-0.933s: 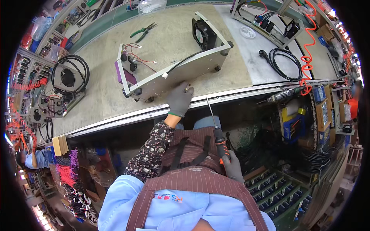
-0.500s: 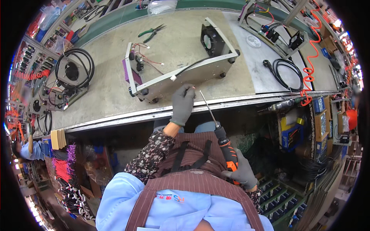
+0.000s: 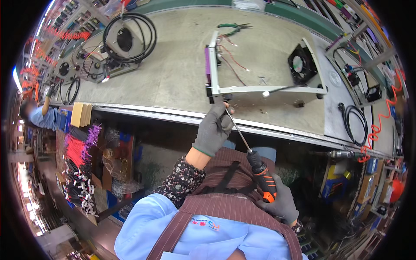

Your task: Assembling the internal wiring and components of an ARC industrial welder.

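My right hand (image 3: pixel 281 203) is wrapped round the grip of a black and orange electric screwdriver (image 3: pixel 264 177), its long bit (image 3: pixel 239 131) slanting up and left. At the bit's tip, the gloved fingers of my left hand (image 3: pixel 212 130) are pinched together; whatever lies between them is too small to make out. Just beyond those fingers is the near left corner of a metal chassis (image 3: pixel 277 102), standing on the bench with its feet toward me. The chassis carries a black fan (image 3: pixel 302 64) on its right, a purple panel (image 3: pixel 207 65) on its left and loose thin wires.
Green-handled pliers (image 3: pixel 234 28) lie behind the chassis. Another fan unit with coiled black cable (image 3: pixel 147 39) stands left; a partly wired chassis (image 3: pixel 359 78) and cable coil (image 3: pixel 353 123) are right. A red coiled hose (image 3: pixel 376 130) hangs at the right. A co-worker (image 3: pixel 41 117) sits far left.
The view has swung left, shifting the bench things rightward. My left hand has moved to the chassis's left corner, and the screwdriver's bit tip now meets its fingers.
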A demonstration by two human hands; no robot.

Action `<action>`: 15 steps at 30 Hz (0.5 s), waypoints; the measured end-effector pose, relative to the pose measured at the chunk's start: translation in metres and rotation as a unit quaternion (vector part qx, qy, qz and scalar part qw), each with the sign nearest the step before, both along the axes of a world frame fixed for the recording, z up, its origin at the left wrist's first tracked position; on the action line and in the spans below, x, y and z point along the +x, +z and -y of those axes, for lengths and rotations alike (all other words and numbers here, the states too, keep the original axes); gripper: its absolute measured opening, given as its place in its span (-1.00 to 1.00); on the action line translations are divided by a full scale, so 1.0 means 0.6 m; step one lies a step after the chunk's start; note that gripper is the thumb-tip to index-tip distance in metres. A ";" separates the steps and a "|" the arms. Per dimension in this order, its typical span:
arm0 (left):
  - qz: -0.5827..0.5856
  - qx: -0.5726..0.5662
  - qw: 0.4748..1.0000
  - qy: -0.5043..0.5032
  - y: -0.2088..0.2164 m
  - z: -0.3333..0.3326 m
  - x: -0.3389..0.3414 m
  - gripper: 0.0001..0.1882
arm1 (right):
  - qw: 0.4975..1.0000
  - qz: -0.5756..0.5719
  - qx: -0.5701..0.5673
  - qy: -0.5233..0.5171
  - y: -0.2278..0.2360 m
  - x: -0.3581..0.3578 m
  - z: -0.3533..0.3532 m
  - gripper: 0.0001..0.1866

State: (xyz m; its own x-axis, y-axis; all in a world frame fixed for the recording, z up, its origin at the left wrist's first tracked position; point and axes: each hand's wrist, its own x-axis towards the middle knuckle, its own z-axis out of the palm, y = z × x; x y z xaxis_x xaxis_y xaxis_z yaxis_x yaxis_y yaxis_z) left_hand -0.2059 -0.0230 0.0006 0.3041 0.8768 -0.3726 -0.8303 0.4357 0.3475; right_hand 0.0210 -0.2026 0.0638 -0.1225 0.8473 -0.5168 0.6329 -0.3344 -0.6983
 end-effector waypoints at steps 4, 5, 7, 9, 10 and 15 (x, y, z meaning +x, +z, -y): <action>0.090 0.045 0.995 0.008 0.005 0.001 -0.049 -0.87 | 0.999 -0.023 0.010 0.033 0.000 -0.036 -0.016 -0.11; 0.099 0.044 0.994 0.013 0.005 0.001 -0.061 -0.88 | 0.999 -0.022 0.010 0.042 -0.001 -0.045 -0.019 -0.11; 0.097 0.051 0.993 0.036 0.003 0.003 -0.083 -0.87 | 0.998 -0.044 0.022 0.045 -0.005 -0.061 -0.025 -0.14; 0.074 0.047 0.994 0.068 -0.001 0.005 -0.102 -0.85 | 0.997 -0.036 0.004 0.061 -0.010 -0.072 -0.036 -0.15; 0.063 0.047 0.993 0.089 -0.003 0.007 -0.109 -0.85 | 0.996 -0.050 -0.009 0.074 -0.013 -0.077 -0.043 -0.15; 0.035 0.047 0.992 0.114 0.015 0.002 -0.156 -0.85 | 0.938 -0.296 -0.174 0.047 -0.027 -0.107 -0.088 -0.22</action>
